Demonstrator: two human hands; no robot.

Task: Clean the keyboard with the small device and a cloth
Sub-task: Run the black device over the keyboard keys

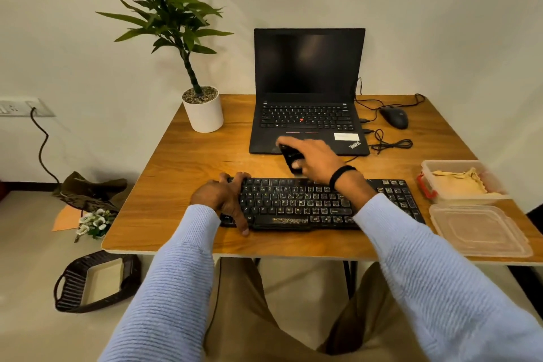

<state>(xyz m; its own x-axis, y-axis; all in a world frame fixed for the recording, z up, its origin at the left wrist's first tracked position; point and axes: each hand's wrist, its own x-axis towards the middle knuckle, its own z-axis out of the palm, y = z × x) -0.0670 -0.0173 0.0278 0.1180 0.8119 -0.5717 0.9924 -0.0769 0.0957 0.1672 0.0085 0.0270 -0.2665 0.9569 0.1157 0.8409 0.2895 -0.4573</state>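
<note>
1. The black keyboard (308,206) lies flat on the wooden table (191,170), along the table's near edge.
2. The left hand (220,197) grips the keyboard's left end. Its fingers (235,178) curl over the far edge and the thumb reaches down to the near edge.
3. The right hand (314,159) hovers just beyond the keyboard's far edge, near the middle. Its fingers are wrapped round the small device (289,157), a dark, blurred object whose lower end points down toward the top key row. Whether it touches the keys cannot be told.
4. The cloth (458,182), yellowish and crumpled, sits in an open clear container (464,200) just right of the keyboard's far right corner, apart from both hands.
5. The container's lid (482,232) lies flat, right of the keyboard's near right corner.
6. Behind the keyboard stands an open laptop (308,67) with a dark screen. A mouse (395,117) lies beyond the keyboard's right end.
</note>
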